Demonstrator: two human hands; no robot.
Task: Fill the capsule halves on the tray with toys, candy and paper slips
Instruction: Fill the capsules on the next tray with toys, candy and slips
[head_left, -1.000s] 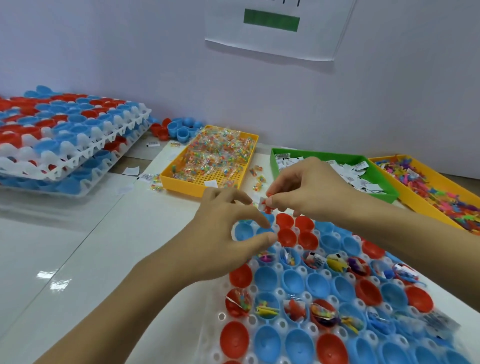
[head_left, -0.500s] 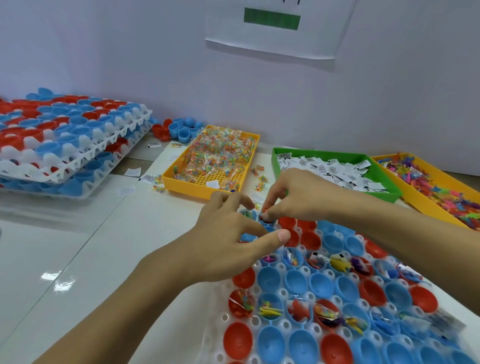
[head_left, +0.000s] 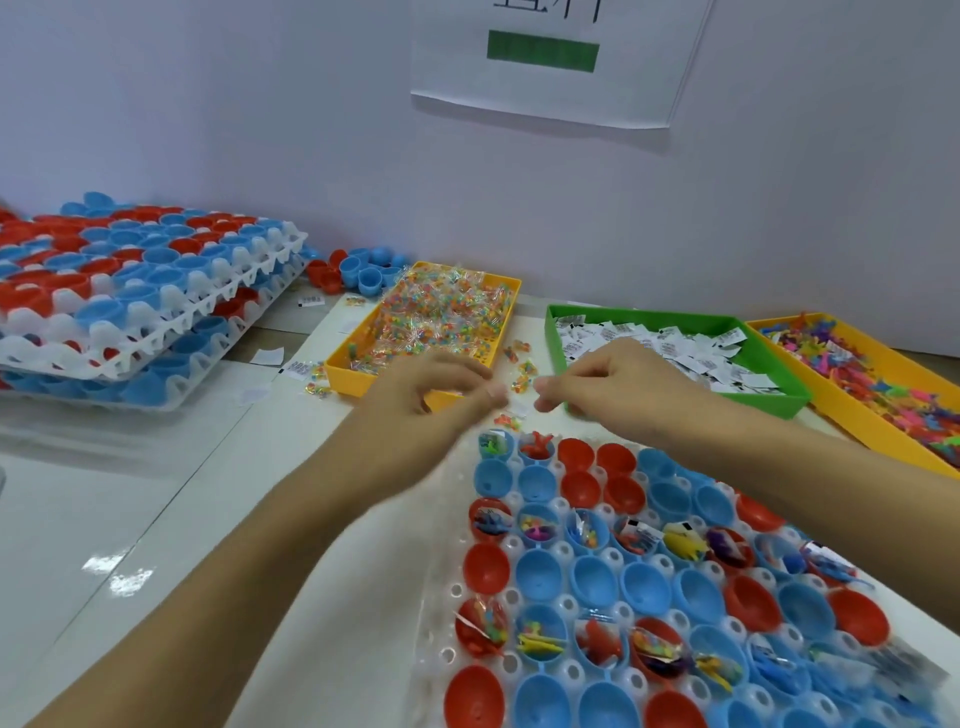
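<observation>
Landmark: the white capsule tray (head_left: 441, 613) lies on the counter (head_left: 156, 519) at the near right; every place below is given from it.
Capsule halves: red and blue capsule halves (head_left: 592, 577) sit open side up in the tray's sockets. Some hold small toys, candy or slips; others are bare inside.
Filled halves: the two at the tray's far left corner (head_left: 535, 447) hold small coloured pieces. A filled row runs across the tray's middle, a second nearer the camera.
Left hand: the left hand (head_left: 421, 395) hangs just beyond the tray's far left corner, over the near end of the candy bin. Its fingers are curled and motion-blurred; I cannot tell whether they hold anything.
Right hand: the right hand (head_left: 602, 379) is just beyond the tray's far edge, fingertips close to the left hand's. Fingers curled toward the thumb; whether something is pinched there I cannot tell.
Loose candy: a few wrapped candies (head_left: 522, 374) lie on the counter beyond the tray's far edge, between the hands.
Candy bin: a yellow bin (head_left: 343, 364) of wrapped candy stands beyond the tray's far left corner.
Slip bin: a green bin (head_left: 774, 400) of paper slips stands beyond the tray's far edge.
Toy bin: a yellow bin of toys (head_left: 852, 415) stands beyond the tray's far right.
Stacked trays: stacked trays of capsule halves (head_left: 145, 312) rest well to the tray's far left.
</observation>
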